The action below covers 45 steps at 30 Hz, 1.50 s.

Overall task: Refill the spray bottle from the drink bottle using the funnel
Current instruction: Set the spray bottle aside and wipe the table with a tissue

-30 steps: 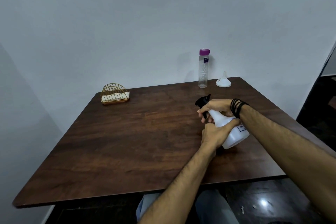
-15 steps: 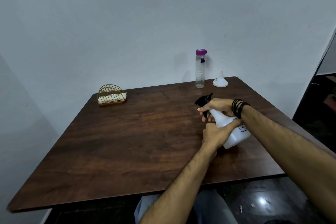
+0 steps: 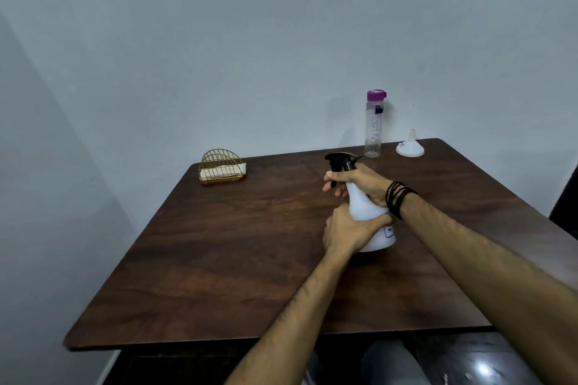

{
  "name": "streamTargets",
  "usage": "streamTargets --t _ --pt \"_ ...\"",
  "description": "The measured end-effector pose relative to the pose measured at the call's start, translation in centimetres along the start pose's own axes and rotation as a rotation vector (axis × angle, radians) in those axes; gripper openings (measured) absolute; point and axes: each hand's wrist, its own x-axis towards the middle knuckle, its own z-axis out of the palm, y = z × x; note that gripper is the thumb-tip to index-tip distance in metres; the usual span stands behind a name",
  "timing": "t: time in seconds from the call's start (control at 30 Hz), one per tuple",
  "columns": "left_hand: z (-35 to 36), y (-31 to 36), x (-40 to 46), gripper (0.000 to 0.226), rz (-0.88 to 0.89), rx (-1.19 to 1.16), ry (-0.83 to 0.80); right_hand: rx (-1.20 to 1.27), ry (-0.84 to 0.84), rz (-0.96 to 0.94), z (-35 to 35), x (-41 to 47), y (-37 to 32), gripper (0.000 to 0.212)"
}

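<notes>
A white spray bottle (image 3: pixel 364 208) with a black trigger head stands upright on the dark wooden table (image 3: pixel 237 259). My left hand (image 3: pixel 347 230) grips its body from the left. My right hand (image 3: pixel 359 180), with black bands on the wrist, wraps round the neck just under the black head. At the table's far edge stands a clear drink bottle (image 3: pixel 373 123) with a purple cap on. A white funnel (image 3: pixel 410 147) sits mouth down to its right.
A gold wire napkin holder (image 3: pixel 222 167) with white napkins stands at the far left of the table. A pale wall runs behind and to the left. My knees and a dark shiny floor show below the table's near edge.
The spray bottle has gone from leaning to upright, with both hands still on it. The camera has turned, so everything sits further right in view.
</notes>
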Motion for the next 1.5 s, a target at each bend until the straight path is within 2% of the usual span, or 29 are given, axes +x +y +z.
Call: streamTargets --t 0.27,0.37,0.47,0.53,0.67,0.83,0.93,1.0,1.07,1.13,1.17,1.23,1.3,1.37,1.43,1.5 --pt "-9.8 -3.3 0.5 0.063 -0.01 0.082 0.259 -0.129 0.007 -0.144 9.6 4.5 -2.2 0.049" --pt "-13.7 -4.5 0.2 0.066 0.005 0.118 0.38 -0.172 -0.041 -0.152 13.1 6.0 -2.7 0.05" --pt "-17.1 -5.4 -0.5 0.058 0.017 0.113 0.507 -0.232 -0.129 -0.204 16.0 7.0 -3.2 0.035" --pt "-19.1 -6.2 -0.7 0.056 -0.022 0.115 0.582 -0.233 -0.213 -0.213 17.6 7.4 -3.2 0.039" --pt "-23.4 -8.2 -0.4 0.062 -0.109 0.286 0.708 -0.347 -0.304 -0.226 20.2 8.3 -2.6 0.041" --pt "-26.2 -9.9 -0.2 0.089 -0.21 0.177 0.831 -0.396 -0.31 -0.214 20.6 8.8 -1.9 0.038" --pt "-26.4 -10.6 -0.1 0.093 -0.204 0.199 0.909 -0.409 -0.287 -0.198 20.4 9.2 -1.2 0.04" --pt "-25.8 -10.6 -0.2 0.097 -0.191 0.252 0.955 -0.419 -0.265 -0.184 20.1 9.4 -0.6 0.039" --pt "-24.5 -10.3 -0.4 0.103 -0.148 0.258 1.089 -0.434 -0.244 -0.176 19.6 9.6 0.0 0.037" --pt "-22.5 -9.9 -0.7 0.097 0.021 0.254 1.247 -0.45 -0.223 -0.169 19.1 9.8 0.5 0.036" --pt "-21.4 -9.9 -0.8 0.088 0.146 0.294 1.27 -0.461 -0.21 -0.169 18.8 9.9 0.7 0.036" --pt "-19.8 -9.9 -0.3 0.065 0.373 0.451 1.128 -0.495 -0.177 -0.176 18.0 10.2 1.0 0.037" --pt "-19.2 -9.8 1.0 0.053 0.433 0.573 0.822 -0.55 -0.149 -0.179 17.1 10.5 1.0 0.039" --pt "-19.2 -9.7 2.8 0.06 0.294 0.582 0.551 -0.6 -0.124 -0.175 16.1 10.9 0.9 0.042" --pt "-19.4 -9.9 5.1 0.073 0.115 0.594 0.403 -0.617 -0.097 -0.166 15.2 11.7 1.0 0.043" --pt "-19.8 -10.2 7.4 0.078 0.014 0.659 0.305 -0.649 -0.065 -0.16 14.4 12.7 1.1 0.044"
